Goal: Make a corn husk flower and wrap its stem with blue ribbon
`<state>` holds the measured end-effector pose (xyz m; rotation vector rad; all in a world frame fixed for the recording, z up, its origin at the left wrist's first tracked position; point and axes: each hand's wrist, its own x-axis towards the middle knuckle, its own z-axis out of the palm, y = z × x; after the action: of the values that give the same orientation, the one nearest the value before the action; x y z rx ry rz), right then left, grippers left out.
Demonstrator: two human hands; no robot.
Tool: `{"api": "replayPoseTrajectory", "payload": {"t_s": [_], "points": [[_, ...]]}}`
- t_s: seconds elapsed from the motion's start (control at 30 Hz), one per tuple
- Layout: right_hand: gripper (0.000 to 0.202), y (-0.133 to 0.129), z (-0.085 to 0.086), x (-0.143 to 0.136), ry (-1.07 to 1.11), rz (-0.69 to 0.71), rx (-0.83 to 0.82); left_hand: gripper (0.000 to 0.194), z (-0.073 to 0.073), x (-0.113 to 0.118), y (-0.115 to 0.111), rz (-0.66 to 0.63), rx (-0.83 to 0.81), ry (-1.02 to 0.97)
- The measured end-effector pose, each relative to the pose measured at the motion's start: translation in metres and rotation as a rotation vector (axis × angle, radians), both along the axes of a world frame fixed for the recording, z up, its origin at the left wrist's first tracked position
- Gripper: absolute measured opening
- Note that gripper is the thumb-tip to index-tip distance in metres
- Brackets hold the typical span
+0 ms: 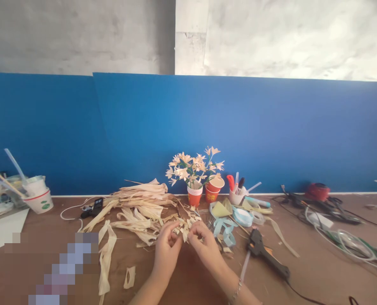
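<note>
My left hand (168,246) and my right hand (206,245) come together just above the table, fingertips pinched and curled. Between them is a small pale corn husk piece (185,235), pointed like a petal; both hands' fingertips seem to be on it. Behind the fingers lie more cut husk scraps. Dried corn husks (140,212) are heaped to the left of my left hand. Pale husk flowers (191,167) on green stems stand in a stack of red paper cups (194,197) beyond my hands.
Right of my hands lie blue ribbon (224,231), a tape roll (243,216) and a black glue gun (266,254) with its cord. A cup of pens (236,197) stands behind. Cables (344,245) spread at far right. A white cup (40,201) and paper (4,233) sit left.
</note>
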<state>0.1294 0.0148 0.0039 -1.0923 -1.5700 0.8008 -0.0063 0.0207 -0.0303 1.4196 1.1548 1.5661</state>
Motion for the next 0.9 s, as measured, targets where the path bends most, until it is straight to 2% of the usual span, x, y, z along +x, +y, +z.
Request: {"api": "replayPoseTrajectory", "payload": {"t_s": [0.2, 0.3, 0.47, 0.67, 0.73, 0.8, 0.9], "points": [[0.021, 0.005, -0.003, 0.002, 0.156, 0.078, -0.202, 0.029, 0.005, 0.004, -0.004, -0.132, -0.158, -0.157], [0.023, 0.003, 0.001, 0.002, 0.224, 0.087, -0.291, 0.025, 0.006, 0.006, -0.003, -0.129, -0.174, -0.193], [0.022, -0.001, 0.007, 0.002, 0.256, 0.091, -0.306, 0.020, 0.006, 0.006, -0.002, -0.122, -0.178, -0.202], [0.020, 0.003, 0.000, 0.004, 0.214, 0.094, -0.297, 0.021, 0.004, 0.006, -0.001, -0.117, -0.175, -0.184], [0.014, 0.002, -0.002, 0.005, 0.159, 0.054, -0.241, 0.020, 0.002, 0.005, 0.000, -0.121, -0.174, -0.197], [0.005, -0.001, -0.004, 0.005, 0.065, -0.005, -0.091, 0.020, 0.001, 0.005, 0.001, -0.124, -0.174, -0.210], [0.023, -0.007, -0.003, 0.003, -0.144, -0.048, 0.228, 0.019, 0.002, 0.004, 0.001, -0.099, -0.161, -0.202]]}}
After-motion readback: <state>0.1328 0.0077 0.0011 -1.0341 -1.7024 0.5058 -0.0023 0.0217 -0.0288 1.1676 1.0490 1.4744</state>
